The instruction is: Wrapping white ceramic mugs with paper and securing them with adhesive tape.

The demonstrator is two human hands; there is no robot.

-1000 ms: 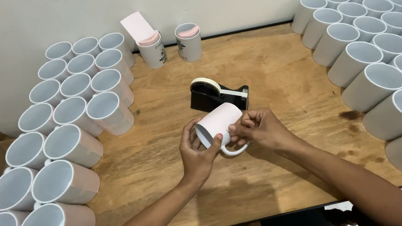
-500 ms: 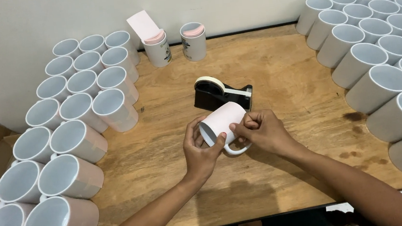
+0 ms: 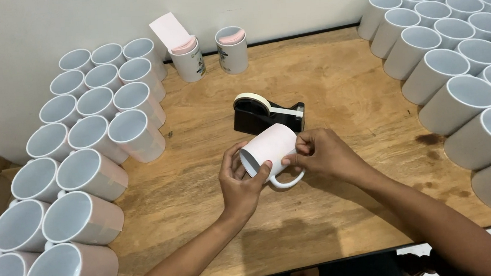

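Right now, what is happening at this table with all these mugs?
A person holds one white mug on its side above the wooden table. The left hand grips its rim, and the right hand presses a pale pink sheet around its body. A black tape dispenser stands just behind. Wrapped mugs lie in rows on the left, plain white mugs fill the right, and two upright mugs stand by the wall.
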